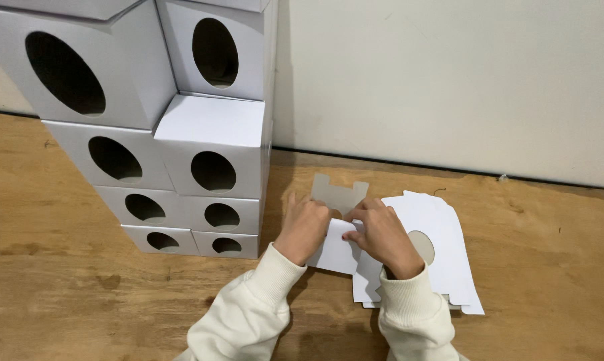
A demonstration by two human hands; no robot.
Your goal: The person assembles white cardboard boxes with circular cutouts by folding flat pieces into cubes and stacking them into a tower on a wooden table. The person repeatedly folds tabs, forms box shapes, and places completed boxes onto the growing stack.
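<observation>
While both hands press together over the wooden floor (pixel 81 281), the left hand (pixel 304 227) curls its fingers closed on a white cardboard blank (pixel 338 251), and the right hand (pixel 382 234) pinches the same sheet beside it. Under the right hand lies a pile of flat blanks (pixel 449 267). Left of the left hand rises a stack of folded white boxes with oval holes (pixel 208 154).
</observation>
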